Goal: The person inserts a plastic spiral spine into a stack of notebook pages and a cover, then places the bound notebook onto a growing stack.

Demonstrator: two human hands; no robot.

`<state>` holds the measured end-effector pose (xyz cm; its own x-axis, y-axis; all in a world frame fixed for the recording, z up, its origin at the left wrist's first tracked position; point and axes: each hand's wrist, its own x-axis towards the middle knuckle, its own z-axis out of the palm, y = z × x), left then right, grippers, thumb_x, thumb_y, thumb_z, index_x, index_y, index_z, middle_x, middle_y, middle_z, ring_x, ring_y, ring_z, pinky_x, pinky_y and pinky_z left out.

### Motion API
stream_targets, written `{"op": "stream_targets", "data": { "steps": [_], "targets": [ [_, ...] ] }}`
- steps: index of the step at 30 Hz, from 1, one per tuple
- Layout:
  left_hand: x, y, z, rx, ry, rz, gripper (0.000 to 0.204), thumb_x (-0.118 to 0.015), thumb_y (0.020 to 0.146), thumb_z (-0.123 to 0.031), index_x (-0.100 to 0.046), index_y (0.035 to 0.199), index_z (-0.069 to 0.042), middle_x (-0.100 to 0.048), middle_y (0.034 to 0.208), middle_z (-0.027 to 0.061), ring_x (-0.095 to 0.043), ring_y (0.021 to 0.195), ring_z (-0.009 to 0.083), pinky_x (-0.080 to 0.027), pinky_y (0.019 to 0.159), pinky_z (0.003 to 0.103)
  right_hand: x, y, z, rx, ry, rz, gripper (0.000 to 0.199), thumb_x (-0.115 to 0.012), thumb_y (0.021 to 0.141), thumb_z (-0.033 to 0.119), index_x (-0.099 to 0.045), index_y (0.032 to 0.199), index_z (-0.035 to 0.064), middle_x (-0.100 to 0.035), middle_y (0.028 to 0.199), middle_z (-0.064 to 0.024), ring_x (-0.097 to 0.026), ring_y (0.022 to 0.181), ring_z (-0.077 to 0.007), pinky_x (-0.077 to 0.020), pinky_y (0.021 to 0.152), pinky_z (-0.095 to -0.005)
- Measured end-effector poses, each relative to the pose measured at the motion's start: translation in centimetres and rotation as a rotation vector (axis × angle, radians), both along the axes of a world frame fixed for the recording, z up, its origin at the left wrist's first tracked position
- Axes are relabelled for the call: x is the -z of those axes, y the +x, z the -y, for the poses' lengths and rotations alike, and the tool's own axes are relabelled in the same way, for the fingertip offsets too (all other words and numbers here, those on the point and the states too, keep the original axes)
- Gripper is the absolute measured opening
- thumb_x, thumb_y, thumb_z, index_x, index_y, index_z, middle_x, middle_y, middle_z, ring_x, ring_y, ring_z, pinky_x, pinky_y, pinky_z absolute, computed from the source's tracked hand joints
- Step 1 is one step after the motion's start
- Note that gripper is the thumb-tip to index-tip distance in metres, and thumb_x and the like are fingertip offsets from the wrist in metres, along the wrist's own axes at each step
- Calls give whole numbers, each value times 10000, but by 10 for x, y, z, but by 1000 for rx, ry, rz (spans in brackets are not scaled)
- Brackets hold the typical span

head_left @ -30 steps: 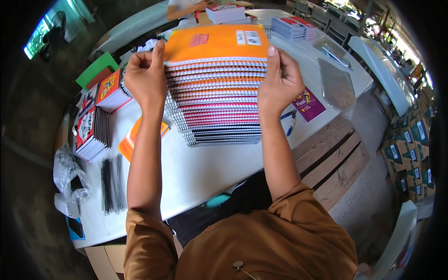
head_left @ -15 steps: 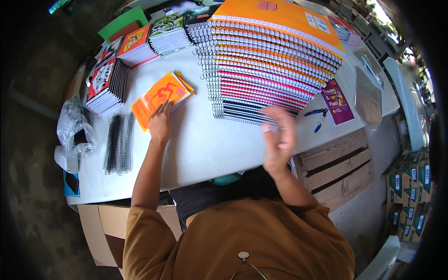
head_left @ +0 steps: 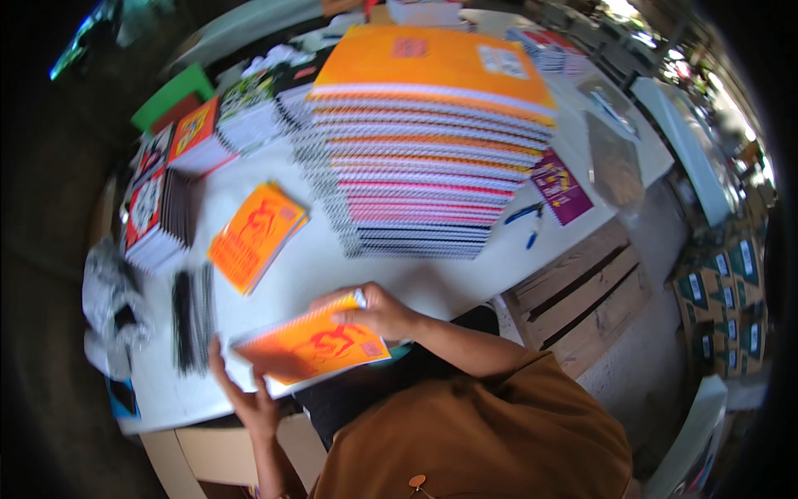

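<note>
I hold an orange notebook [head_left: 312, 348] over the near edge of the white table [head_left: 316, 266], close to my body. My left hand [head_left: 249, 397] supports it from below at its left end. My right hand [head_left: 374, 312] grips its top right edge, thumb on the cover. Beyond it stands a tall stack of spiral-bound notebooks [head_left: 424, 141] with an orange one on top. A small pile of orange notebooks [head_left: 256, 233] lies on the table to the left of the stack.
Black binding spirals [head_left: 189, 316] lie at the table's left edge beside crumpled plastic [head_left: 104, 303]. More book piles [head_left: 170, 179] stand at far left. A purple booklet [head_left: 561, 187] and a blue pen [head_left: 528, 218] lie right of the stack. A wooden pallet [head_left: 582, 291] sits below right.
My left hand has left the orange pile on the table and both hands now hold one orange notebook near my body. The view has tilted down toward me.
</note>
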<state>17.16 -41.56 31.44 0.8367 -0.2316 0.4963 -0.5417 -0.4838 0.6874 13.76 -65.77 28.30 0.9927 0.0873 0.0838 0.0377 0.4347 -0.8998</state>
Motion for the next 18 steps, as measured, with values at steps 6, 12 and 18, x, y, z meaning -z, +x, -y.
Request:
{"op": "stream_targets", "data": {
  "steps": [6,12,18],
  "targets": [
    [69,28,22,242,-494,-641,196,-512,687,70,-525,833,-60,-537,816,18,-486,775,86,-381,713,216,-6,-6,27,40,-317,234,279,-625,815,59,-619,1093,40,-649,1021,-73,-567,915,-101,-448,843,-248],
    [73,94,-1,13,269,107,329,-488,716,69,-524,1035,-4,-549,986,174,-527,955,342,-412,834,400,13,-16,39,87,-438,188,269,-620,804,38,-630,1072,50,-666,974,-93,-607,859,-123,-465,794,-264],
    [86,181,-60,-512,925,7,338,-517,860,-345,-494,984,-32,-585,972,127,-535,948,318,-445,741,440,5,-12,35,96,-537,272,315,-596,790,-1,-623,1095,73,-654,1016,-111,-618,885,-143,-461,811,-268]
  ]
}}
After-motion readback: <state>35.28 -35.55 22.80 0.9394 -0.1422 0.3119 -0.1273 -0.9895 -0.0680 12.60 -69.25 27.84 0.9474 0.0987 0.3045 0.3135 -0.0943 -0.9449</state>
